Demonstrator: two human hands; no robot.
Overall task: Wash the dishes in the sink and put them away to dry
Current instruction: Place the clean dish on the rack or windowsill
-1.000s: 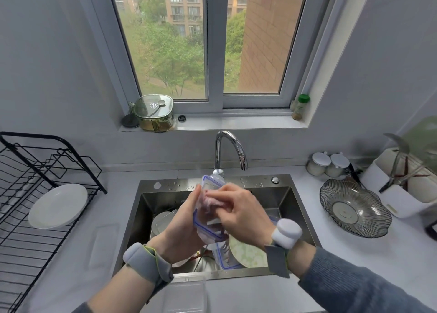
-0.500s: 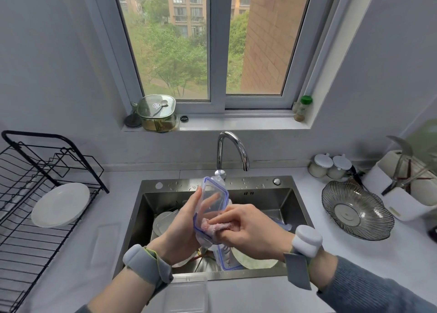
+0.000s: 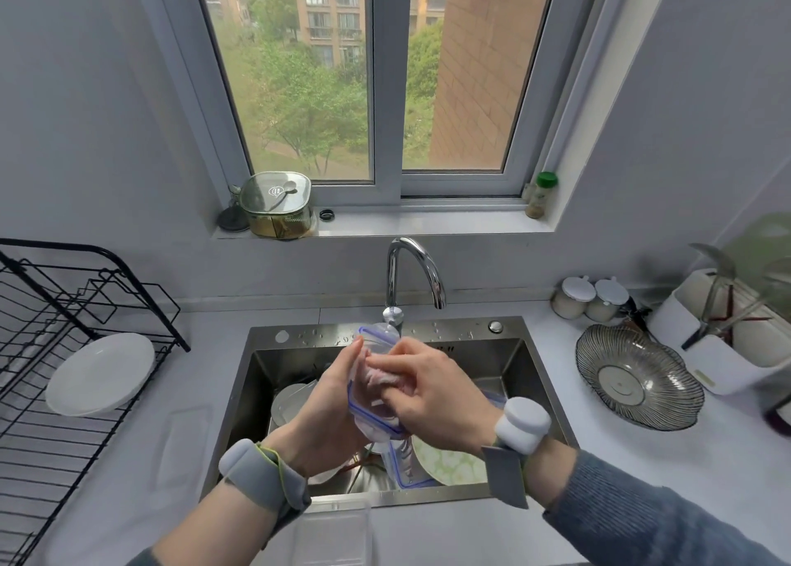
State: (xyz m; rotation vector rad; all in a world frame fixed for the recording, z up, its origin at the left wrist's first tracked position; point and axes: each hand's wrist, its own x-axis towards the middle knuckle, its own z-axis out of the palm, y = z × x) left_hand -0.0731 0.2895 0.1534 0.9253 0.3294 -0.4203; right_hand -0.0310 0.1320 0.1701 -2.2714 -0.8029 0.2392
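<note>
My left hand (image 3: 325,403) holds a clear plastic container lid with a blue rim (image 3: 376,338) upright over the steel sink (image 3: 257,394). My right hand (image 3: 432,394) grips a pink cloth (image 3: 379,379) and presses it against the lid's face. Below them in the sink lie a white plate (image 3: 286,407), a green-patterned plate (image 3: 449,465) and another blue-rimmed clear piece (image 3: 400,467). The chrome tap (image 3: 413,266) arches just behind the lid. No running water is visible.
A black wire drying rack (image 3: 51,351) on the left counter holds a white plate (image 3: 100,373). A clear container (image 3: 329,531) sits at the sink's front edge. Right of the sink are a wire basket (image 3: 637,381), two white-lidded jars (image 3: 590,298) and a white utensil holder (image 3: 727,343).
My right hand with the pink cloth slid down the lid half a second ago and has now moved back up toward its top. My left hand keeps holding the lid.
</note>
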